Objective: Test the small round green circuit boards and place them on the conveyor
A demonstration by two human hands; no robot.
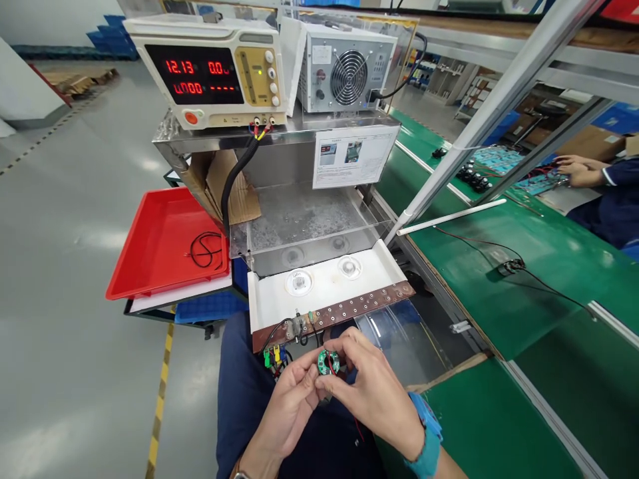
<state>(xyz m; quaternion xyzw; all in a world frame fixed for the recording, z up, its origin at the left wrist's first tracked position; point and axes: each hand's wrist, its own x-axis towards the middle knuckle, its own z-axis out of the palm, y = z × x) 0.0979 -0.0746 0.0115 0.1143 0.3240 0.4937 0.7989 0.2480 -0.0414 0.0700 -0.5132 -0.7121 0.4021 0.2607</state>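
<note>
Above my lap, both hands pinch a small round green circuit board [322, 367] with a dark centre. My left hand [292, 398] grips its left edge between thumb and fingers. From the right, my right hand [372, 380] closes thumb and fingertips on it; a blue-green band circles that wrist. A thin red wire [357, 431] hangs below the right hand. Just beyond my fingers is a brown terminal strip [344, 311] with rows of metal studs, fixed to the front of a white tray [272, 305]. Yellow, green and blue clips [274, 357] hang at its left end.
A power supply [200, 70] with lit red digits stands on the metal shelf, beside a grey fan-cooled unit [347, 73]. A red bin [160, 233] holds a black cable. On the green bench [499, 313] lies a wired round part [512, 267]. Another person's hands [579, 169] work at far right.
</note>
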